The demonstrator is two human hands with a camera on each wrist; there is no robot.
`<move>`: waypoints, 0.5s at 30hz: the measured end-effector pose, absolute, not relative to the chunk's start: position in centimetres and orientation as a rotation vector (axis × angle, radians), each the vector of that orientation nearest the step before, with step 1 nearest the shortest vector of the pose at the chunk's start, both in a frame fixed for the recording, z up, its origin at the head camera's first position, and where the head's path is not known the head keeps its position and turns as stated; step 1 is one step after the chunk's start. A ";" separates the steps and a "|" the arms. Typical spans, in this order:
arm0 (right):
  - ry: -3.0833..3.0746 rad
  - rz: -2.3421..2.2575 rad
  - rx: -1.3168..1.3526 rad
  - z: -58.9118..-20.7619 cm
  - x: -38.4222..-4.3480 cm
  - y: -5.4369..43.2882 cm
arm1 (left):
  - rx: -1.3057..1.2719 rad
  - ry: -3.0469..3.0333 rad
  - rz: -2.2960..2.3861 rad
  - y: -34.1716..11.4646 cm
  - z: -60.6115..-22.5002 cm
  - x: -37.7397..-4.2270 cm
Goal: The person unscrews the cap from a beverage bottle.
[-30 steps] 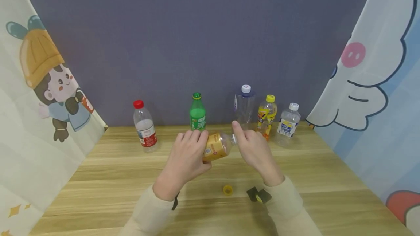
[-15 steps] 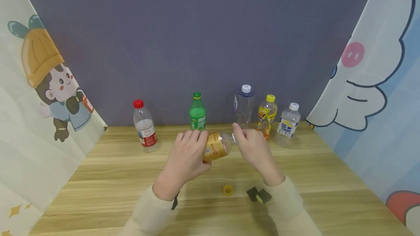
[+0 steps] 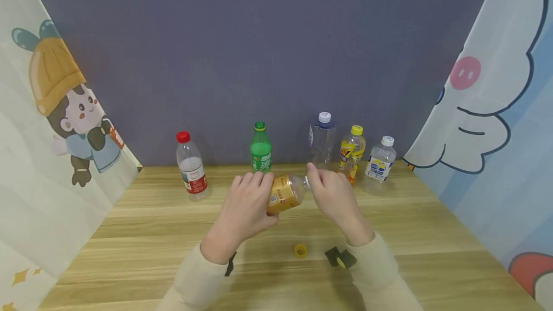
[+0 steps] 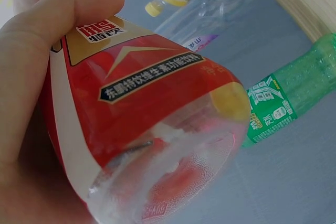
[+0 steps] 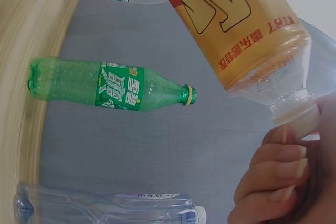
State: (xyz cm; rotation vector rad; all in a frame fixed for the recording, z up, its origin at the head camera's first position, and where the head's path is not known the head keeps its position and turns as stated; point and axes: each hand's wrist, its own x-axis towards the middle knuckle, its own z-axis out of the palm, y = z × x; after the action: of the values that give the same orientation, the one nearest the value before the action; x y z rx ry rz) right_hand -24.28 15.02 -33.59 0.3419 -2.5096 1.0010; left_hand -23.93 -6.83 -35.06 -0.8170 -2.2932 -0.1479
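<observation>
A clear plastic bottle (image 3: 283, 195) with a gold label lies tilted in the air above the table, its neck toward the right. My left hand (image 3: 248, 200) grips its body; the left wrist view shows a red side of the label and the clear bottle base (image 4: 178, 177). At the other end, my right hand (image 3: 334, 196) holds the whitish cap (image 5: 304, 121) at the neck between thumb and curled fingers. Behind the hands stand a green bottle (image 3: 260, 150) and a clear bottle with a white cap (image 3: 323, 140).
A red-capped bottle (image 3: 191, 169) stands at the left. Toward the right are a yellow-capped bottle (image 3: 352, 152) and a white-capped bottle (image 3: 379, 164). On the wooden table (image 3: 151, 244) lie a yellow ring-shaped piece (image 3: 300, 251) and dark flat pieces (image 3: 340, 257). A grey panel (image 3: 259, 52) rises behind.
My right thumb has dipped slightly at the bottle's cap compared with a second ago. The left hand and the bottle have kept their place.
</observation>
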 end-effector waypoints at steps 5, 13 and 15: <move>-2.488 1.019 0.381 -33.7 -24.3 15.1 | -0.825 -2.304 -0.168 -6.9 -35.0 -24.0; -2.496 0.958 0.434 -33.8 -24.5 15.1 | -0.827 -2.327 -0.173 -7.0 -35.0 -24.0; -2.515 0.936 0.420 -33.8 -24.5 15.1 | -0.828 -2.332 -0.173 -7.0 -35.0 -24.0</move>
State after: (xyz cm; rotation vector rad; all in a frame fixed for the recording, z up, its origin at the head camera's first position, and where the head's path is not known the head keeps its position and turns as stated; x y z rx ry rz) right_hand -24.47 15.12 -33.79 0.4205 -2.5149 0.9359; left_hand -24.00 -6.97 -35.01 -0.8279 -2.3322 -0.1735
